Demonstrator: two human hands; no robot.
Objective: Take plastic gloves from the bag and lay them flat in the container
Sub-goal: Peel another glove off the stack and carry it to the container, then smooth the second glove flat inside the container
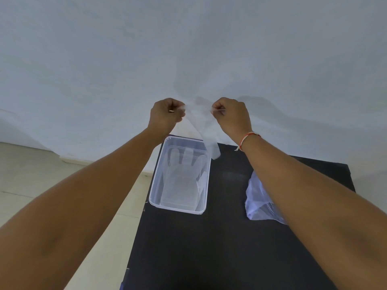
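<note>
Both my hands are raised in front of the wall, pinching one thin clear plastic glove (204,124) by its upper edge. My left hand (165,114) grips its left corner and my right hand (230,116) its right corner. The glove hangs down, its fingers dangling over the far right corner of the clear plastic container (156,183). Inside the container lies a flat glove (182,181), fingers pointing away from me. The clear plastic bag (259,201) lies crumpled on the table to the right, partly hidden by my right forearm.
A black table (219,248) carries the container and the bag. A white wall (188,49) rises just behind its far edge. Beige floor tiles (31,178) show to the left of the table.
</note>
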